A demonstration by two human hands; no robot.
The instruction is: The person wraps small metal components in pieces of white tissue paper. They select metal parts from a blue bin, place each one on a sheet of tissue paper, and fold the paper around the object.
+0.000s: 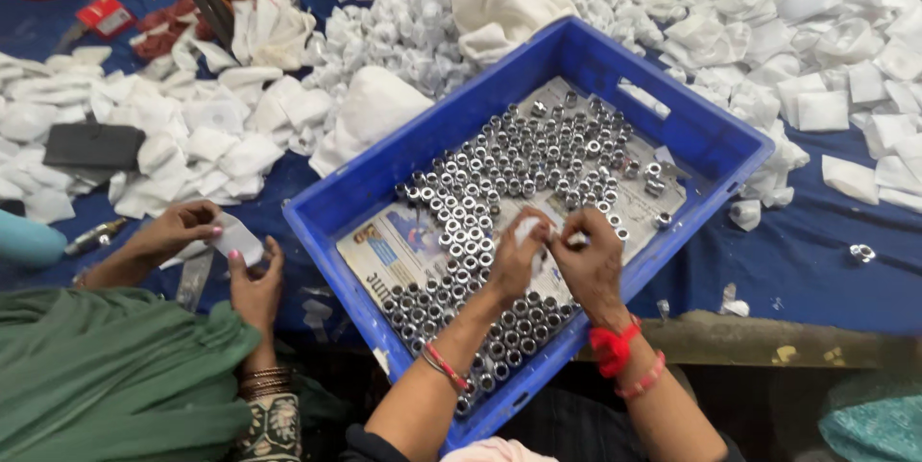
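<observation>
My two hands meet over the middle of the blue crate (706, 140); my left hand (517, 265) and my right hand (588, 260) are both closed round a small white paper square (530, 229), fingertips pressed together on it — the left pinching its upper left edge, the right pinching the side nearest my right thumb. Whether a metal piece already sits inside the fold I cannot tell; my fingers hide it.

The paper lies directly between the two sets of fingertips, touching both; neither hand is nearer than the other. Its longer edge seems to run roughly left to right, from one hand across to the other, and it sits slightly tilted, the left corner higher in the view.

Below my hands the shiny metal nuts (538, 150) lie spread on a newspaper sheet (403, 246) lining the crate floor; most stand with their bore facing up, so they have no clear long axis. The nearest ones lie just beyond my fingertips and just beneath my left wrist — closer to the left hand.

At my left another person's hands (230, 260) hold a white paper piece (235, 236) of their own; wrapped white bundles (403, 35) are heaped on the blue cloth (797, 260) beyond the crate.
</observation>
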